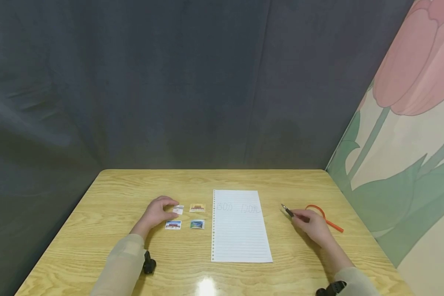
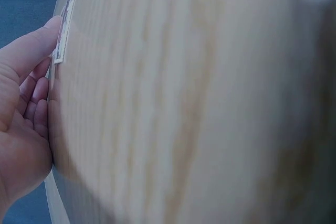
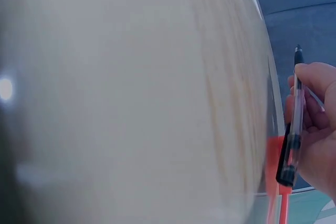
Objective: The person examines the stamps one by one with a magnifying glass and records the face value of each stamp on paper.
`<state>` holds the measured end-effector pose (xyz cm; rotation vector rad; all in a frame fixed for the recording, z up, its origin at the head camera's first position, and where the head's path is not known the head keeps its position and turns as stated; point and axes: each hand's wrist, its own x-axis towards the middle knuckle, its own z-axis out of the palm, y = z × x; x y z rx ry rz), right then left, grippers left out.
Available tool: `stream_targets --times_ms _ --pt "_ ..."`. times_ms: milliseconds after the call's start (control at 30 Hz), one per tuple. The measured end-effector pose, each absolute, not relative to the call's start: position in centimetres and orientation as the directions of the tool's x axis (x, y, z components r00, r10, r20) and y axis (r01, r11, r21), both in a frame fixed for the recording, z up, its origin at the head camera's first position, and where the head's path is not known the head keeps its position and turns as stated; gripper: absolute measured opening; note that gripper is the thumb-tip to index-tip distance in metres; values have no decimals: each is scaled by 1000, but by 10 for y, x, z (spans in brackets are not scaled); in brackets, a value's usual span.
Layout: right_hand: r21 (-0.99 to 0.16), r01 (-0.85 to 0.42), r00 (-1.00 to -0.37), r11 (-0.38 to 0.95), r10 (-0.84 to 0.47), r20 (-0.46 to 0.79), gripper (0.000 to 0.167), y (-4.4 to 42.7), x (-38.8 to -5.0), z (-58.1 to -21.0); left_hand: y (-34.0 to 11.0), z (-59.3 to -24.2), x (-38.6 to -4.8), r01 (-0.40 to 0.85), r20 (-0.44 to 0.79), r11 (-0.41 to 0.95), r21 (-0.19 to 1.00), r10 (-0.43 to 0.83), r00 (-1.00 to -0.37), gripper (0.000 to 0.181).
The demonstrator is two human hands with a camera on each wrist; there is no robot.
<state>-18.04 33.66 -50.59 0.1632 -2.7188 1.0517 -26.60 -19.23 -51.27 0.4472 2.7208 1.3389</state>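
Note:
My left hand [image 1: 156, 213] is at a small pale postage stamp [image 1: 178, 209], thumb and finger at its opposite edges. Three more stamps lie close by: a yellow one [image 1: 197, 208], a blue-green one [image 1: 197, 224] and one with a red building [image 1: 173, 225]. In the left wrist view, the thumb is beside a stamp with a white border [image 2: 64, 30]. My right hand [image 1: 312, 225] holds a clear-barrelled pen with black ends [image 3: 297, 103], its tip pointing up and left, away from the sheet. A lined sheet [image 1: 241, 238] lies between the hands.
An orange-red ring with a straight handle [image 1: 334, 226], like a magnifying glass, lies beyond and right of the right hand. Faint handwriting crosses the sheet's upper part. The wooden table [image 1: 126, 185] meets a dark curtain [image 1: 177, 102] behind and a tulip-painted wall [image 1: 403, 185] at right.

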Motion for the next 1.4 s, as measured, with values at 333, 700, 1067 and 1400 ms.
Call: stream_targets --times_ms 333,700,1067,1400 --pt "-796 -212 -975 567 -63 215 32 323 -179 -498 -193 -512 -265 221 55 580 784 290 -956 37" --pt "-985 -106 -979 134 -190 79 41 309 -185 -498 -192 -513 -265 224 63 579 784 286 -956 36" --pt "-994 -100 -977 -49 -184 108 44 288 -188 -487 -186 -511 -257 294 162 538 790 280 -946 45" --pt "-972 -223 -962 79 -177 207 34 259 -202 -495 -137 -499 -225 402 261 581 708 314 -913 40"
